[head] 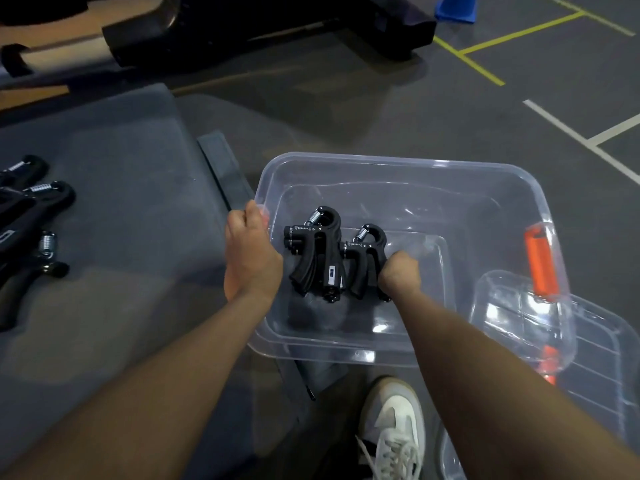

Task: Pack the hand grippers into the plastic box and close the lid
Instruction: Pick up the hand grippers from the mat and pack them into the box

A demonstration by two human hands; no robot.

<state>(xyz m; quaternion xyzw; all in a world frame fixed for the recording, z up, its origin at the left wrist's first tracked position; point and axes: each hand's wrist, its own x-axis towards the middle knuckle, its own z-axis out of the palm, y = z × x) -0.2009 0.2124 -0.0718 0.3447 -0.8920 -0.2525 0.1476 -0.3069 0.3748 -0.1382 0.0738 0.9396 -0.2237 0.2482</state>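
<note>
The head camera looks down on both bare forearms, which reach forward over a clear plastic storage box that stands on the grey floor. The left hand is at the left rim of the box; its fingers are curled over the rim and hold it, the back of the hand turned up. The right hand is inside the box, closed in a fist around the handle of a black hand gripper with a metal spring; the fingers themselves are hidden under the hand. Just beside it on the left, a small bunch of black hand grippers lies on the box bottom, touching each other. The box has an orange latch on its right side. The clear plastic lid lies to the right of the box, partly under its right edge, and is not on the box. On the left is a grey padded mat, and on its left edge lie more black hand grippers with springs, well apart from the box. A white sneaker shows below the box, a blue cone stands far behind, and yellow and white lines cross the floor.
</note>
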